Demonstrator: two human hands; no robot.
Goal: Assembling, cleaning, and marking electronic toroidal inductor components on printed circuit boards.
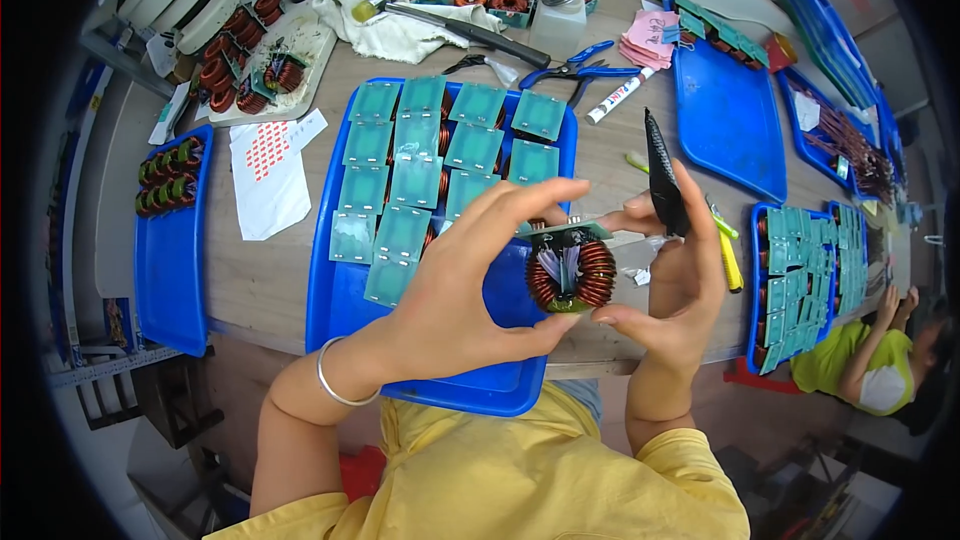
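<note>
The copper-wound toroidal coil (601, 276), topped by a flat green circuit board (575, 233), is held raised between both hands, in front of the large blue plastic tray's right edge. The left hand (450, 275) grasps the coil, thumb at its base and index finger above the board. The right hand (685, 285) touches the coil's lower right with its thumb and grips a black tapered tool (662, 180), tip upward, between its fingers.

The large blue plastic tray (490, 392) contains rows of green-topped coil units (415, 180). Right of the right hand lies a yellow utility knife (734, 265). Beyond the tray are blue-handled pliers (600, 71), a white marker (618, 96) and a long dark-handled hammer (470, 31). A white sheet with red marks (272, 198) lies left of the tray.
</note>
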